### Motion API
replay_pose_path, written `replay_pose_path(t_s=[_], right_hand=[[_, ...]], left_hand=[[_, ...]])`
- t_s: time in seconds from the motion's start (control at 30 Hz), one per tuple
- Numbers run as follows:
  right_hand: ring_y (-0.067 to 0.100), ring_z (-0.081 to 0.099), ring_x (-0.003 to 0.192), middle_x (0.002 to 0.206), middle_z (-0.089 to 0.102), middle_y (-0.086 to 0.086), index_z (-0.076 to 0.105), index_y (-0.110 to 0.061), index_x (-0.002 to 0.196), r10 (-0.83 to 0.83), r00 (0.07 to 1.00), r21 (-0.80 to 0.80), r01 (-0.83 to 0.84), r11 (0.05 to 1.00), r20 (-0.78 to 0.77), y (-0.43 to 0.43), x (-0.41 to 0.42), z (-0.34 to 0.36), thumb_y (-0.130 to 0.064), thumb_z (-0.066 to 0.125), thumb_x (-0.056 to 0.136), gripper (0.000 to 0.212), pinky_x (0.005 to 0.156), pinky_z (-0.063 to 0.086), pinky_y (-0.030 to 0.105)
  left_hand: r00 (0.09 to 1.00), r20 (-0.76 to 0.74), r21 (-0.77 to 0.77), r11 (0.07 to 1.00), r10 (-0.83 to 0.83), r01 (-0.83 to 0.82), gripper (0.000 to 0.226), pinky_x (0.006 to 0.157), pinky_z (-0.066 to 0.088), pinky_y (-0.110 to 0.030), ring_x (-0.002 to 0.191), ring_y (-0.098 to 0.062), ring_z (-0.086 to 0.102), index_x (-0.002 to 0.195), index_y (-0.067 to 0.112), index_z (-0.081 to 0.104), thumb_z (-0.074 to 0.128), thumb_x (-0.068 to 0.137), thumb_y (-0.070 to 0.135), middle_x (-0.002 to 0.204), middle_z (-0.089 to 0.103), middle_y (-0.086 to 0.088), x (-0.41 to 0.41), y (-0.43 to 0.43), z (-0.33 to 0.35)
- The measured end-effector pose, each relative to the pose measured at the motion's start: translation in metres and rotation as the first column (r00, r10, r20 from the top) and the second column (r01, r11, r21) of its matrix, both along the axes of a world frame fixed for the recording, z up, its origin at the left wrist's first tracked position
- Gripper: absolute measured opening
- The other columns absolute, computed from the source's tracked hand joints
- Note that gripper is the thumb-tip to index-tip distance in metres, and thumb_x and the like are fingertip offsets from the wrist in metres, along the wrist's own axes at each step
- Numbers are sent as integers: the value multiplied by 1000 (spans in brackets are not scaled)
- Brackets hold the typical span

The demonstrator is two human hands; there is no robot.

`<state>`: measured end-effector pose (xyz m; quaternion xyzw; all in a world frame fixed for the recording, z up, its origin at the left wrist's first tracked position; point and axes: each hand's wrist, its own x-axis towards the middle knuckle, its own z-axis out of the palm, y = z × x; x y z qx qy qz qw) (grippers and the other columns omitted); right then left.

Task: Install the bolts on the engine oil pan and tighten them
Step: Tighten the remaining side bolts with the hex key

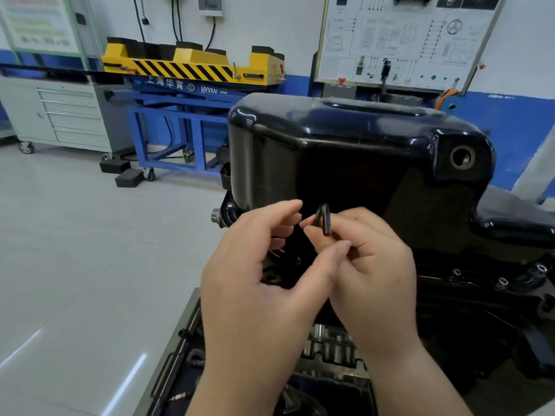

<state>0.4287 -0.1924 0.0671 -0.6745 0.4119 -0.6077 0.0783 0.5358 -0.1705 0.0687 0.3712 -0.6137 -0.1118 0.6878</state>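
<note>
Black bolt (323, 219) pinched by right hand (375, 280), left hand (258, 289) slack, before oil pan (360, 151).

My left hand (255, 283) and right hand (372, 265) are blocking the lower front of the oil pan (360, 151), so I am not seeing its flange there. The small dark piece (323, 219) at my right fingertips is blurring, and I am unable to tell whether it is one bolt or two. My wrists are covering much of the socket case (330, 346) at lower centre, and the bottom edge is cutting it off. The right edge is cropping the engine (510, 295). Print on the wall board (399, 40), upper right, and the poster (39, 22), upper left, is showing too soft to read.
</note>
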Motion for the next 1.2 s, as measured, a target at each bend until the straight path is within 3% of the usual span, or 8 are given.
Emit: replay_pose_path(t_s=[0.13,0.23,0.47,0.63,0.73,0.9,1.07,1.2], right_hand=[[9,64,83,85,66,-7,75,-12,90,-12,1000,-35,13,999,6,0,7,-2,-10,64,87,11,69,51,19],[9,65,78,79,68,-11,74,-14,88,-24,1000,-45,25,999,12,0,9,-5,-13,61,89,13,66,52,26],[1,52,63,67,51,-22,70,-14,78,-72,997,-37,73,997,15,-2,12,-9,-11,61,89,15,61,37,12],[4,60,71,75,65,-10,73,-13,89,-76,996,-44,78,996,46,-4,14,-11,-16,59,91,15,62,48,20],[6,64,77,80,68,-8,73,-15,94,-88,995,-53,91,994,56,-5,14,-12,-24,53,92,22,64,53,29],[6,62,74,79,66,-9,73,-15,95,-93,993,-51,96,994,68,-6,16,-13,-18,56,91,17,62,52,30],[8,60,69,74,63,-9,71,-15,93,-119,991,-61,123,991,62,-6,18,-14,-19,57,90,15,58,51,33],[8,61,71,75,64,-8,71,-15,94,-115,991,-53,119,991,72,-5,20,-14,-19,57,90,15,60,52,34]], left_hand=[[998,14,-19,998,67,-67,22,76,47,-10,88,-1,65,96,35,65,67,74,37,89,67,20,-4,0,6],[994,15,-26,994,108,-108,31,75,48,-10,85,4,65,107,36,60,66,76,34,92,66,25,-3,0,9],[990,51,-50,990,134,-131,34,74,47,-8,85,8,64,112,37,56,63,79,36,94,64,32,-5,5,12],[976,154,-109,984,155,-139,21,77,42,-3,91,9,61,103,35,63,56,86,25,94,59,33,-2,3,15],[978,179,-102,991,107,-89,21,77,42,-3,90,8,61,102,34,64,54,86,25,94,61,29,4,-1,19],[986,167,-55,998,12,-3,27,72,46,-9,83,6,63,111,32,59,53,86,29,88,68,25,12,-6,22],[980,136,-5,989,-149,151,19,72,49,-13,83,0,66,94,34,70,56,83,26,86,69,26,23,-13,28],[961,133,29,971,-241,239,20,73,50,-16,82,-3,68,94,35,71,58,81,25,84,71,22,29,-17,31]])
